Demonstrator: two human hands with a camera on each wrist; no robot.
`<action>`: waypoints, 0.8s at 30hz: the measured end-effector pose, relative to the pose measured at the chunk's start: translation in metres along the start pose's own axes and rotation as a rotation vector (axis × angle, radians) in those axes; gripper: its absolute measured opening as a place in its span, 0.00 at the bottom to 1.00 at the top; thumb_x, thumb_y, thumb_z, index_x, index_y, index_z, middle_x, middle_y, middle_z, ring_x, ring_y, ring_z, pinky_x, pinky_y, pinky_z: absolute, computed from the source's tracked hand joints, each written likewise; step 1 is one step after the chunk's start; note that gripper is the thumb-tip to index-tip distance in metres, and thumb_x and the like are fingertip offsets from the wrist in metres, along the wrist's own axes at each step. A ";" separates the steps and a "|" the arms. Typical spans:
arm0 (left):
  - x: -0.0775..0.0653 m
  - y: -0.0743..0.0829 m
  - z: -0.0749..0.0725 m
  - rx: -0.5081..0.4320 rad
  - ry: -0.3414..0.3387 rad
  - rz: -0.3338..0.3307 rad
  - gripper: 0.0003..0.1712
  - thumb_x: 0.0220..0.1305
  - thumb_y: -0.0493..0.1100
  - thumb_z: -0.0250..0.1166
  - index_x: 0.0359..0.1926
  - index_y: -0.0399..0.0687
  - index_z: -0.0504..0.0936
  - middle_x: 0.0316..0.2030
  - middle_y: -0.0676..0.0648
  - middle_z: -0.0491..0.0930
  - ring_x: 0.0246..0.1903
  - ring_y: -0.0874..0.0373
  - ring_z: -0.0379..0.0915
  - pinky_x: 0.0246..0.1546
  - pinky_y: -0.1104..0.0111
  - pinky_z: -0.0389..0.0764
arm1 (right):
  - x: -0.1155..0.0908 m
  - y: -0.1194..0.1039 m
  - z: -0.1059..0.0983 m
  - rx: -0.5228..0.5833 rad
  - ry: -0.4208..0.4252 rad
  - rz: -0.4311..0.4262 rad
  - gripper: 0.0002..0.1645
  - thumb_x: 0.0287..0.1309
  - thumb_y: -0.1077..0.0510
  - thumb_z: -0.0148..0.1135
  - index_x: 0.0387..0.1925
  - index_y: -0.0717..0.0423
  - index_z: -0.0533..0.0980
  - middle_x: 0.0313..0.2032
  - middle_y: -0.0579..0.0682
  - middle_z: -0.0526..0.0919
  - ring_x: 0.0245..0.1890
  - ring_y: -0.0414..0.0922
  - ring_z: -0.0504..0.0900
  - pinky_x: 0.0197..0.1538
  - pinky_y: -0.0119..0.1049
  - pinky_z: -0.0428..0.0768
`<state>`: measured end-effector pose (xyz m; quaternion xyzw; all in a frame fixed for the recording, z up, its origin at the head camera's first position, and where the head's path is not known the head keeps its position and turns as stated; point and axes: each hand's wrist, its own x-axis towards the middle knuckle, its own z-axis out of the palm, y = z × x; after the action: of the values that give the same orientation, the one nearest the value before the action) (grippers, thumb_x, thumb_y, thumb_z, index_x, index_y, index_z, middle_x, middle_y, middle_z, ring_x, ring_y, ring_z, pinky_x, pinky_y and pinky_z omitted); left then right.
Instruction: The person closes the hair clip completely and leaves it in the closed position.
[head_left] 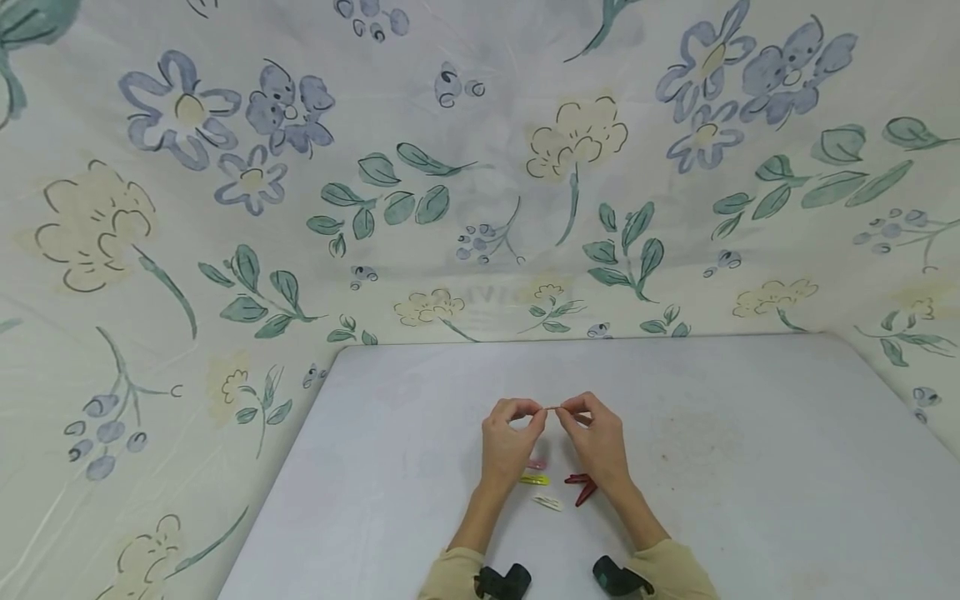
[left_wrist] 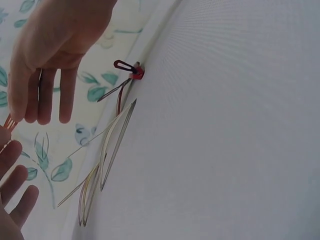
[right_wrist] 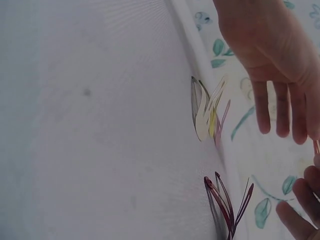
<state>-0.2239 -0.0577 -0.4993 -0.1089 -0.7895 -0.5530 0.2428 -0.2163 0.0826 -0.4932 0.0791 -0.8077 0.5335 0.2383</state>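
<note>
Both hands are raised over the table's middle, fingertips nearly meeting. Between them is a thin orange snap hair clip [left_wrist: 10, 123], pinched at one end by the left hand [head_left: 508, 442] and at the other by the right hand [head_left: 602, 442]. Most of this clip is hidden by the fingertips. Below the left hand lie a pink clip [head_left: 536, 464], a yellow clip [head_left: 534, 480] and a white clip [head_left: 548, 502]. Dark red clips [head_left: 586, 493] lie beside the right wrist, one across another; their prongs show spread apart in the right wrist view.
The white table [head_left: 360, 500] has a raised-looking back edge against a floral cloth [head_left: 495, 167] that hangs behind and at the sides. Small dark specks [head_left: 664, 457] mark the tabletop to the right. Black wrist cameras [head_left: 504, 581] sit on both sleeves.
</note>
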 end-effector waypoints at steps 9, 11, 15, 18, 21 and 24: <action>0.003 0.003 -0.006 -0.080 -0.064 -0.097 0.02 0.59 0.40 0.70 0.33 0.47 0.86 0.33 0.50 0.85 0.36 0.56 0.82 0.43 0.65 0.81 | 0.002 0.000 -0.001 0.014 -0.039 0.024 0.05 0.58 0.66 0.68 0.34 0.58 0.78 0.32 0.52 0.84 0.37 0.48 0.84 0.47 0.48 0.84; 0.004 0.004 -0.007 -0.094 -0.084 -0.113 0.03 0.59 0.40 0.70 0.32 0.46 0.86 0.32 0.50 0.85 0.36 0.56 0.82 0.42 0.67 0.81 | 0.002 0.001 -0.001 0.019 -0.046 0.024 0.05 0.58 0.66 0.68 0.34 0.58 0.78 0.32 0.52 0.84 0.37 0.48 0.84 0.46 0.48 0.84; 0.008 0.005 -0.010 -0.111 -0.124 -0.156 0.04 0.59 0.40 0.70 0.31 0.44 0.86 0.32 0.50 0.85 0.36 0.59 0.81 0.42 0.69 0.81 | 0.003 0.001 -0.002 0.028 -0.061 0.029 0.05 0.57 0.66 0.68 0.34 0.58 0.79 0.33 0.51 0.84 0.38 0.48 0.84 0.46 0.48 0.84; 0.010 0.007 -0.013 -0.117 -0.143 -0.190 0.03 0.58 0.40 0.69 0.32 0.44 0.86 0.32 0.49 0.85 0.35 0.59 0.81 0.41 0.68 0.81 | 0.003 0.001 -0.003 0.033 -0.070 0.034 0.05 0.57 0.65 0.68 0.35 0.58 0.79 0.33 0.51 0.84 0.38 0.47 0.84 0.47 0.47 0.84; 0.012 0.009 -0.015 -0.118 -0.157 -0.209 0.03 0.58 0.40 0.69 0.32 0.46 0.86 0.32 0.50 0.85 0.35 0.58 0.81 0.40 0.68 0.81 | 0.003 0.001 -0.004 0.047 -0.081 0.037 0.05 0.58 0.64 0.69 0.35 0.57 0.79 0.34 0.49 0.85 0.39 0.46 0.84 0.46 0.44 0.84; 0.014 0.010 -0.017 -0.117 -0.168 -0.211 0.03 0.57 0.40 0.69 0.31 0.45 0.86 0.32 0.49 0.85 0.35 0.58 0.81 0.40 0.67 0.82 | 0.004 0.001 -0.006 0.070 -0.091 0.032 0.04 0.59 0.63 0.68 0.36 0.56 0.80 0.35 0.49 0.85 0.39 0.46 0.84 0.45 0.41 0.84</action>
<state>-0.2270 -0.0716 -0.4797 -0.0851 -0.7806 -0.6095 0.1096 -0.2181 0.0888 -0.4902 0.0987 -0.7996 0.5611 0.1899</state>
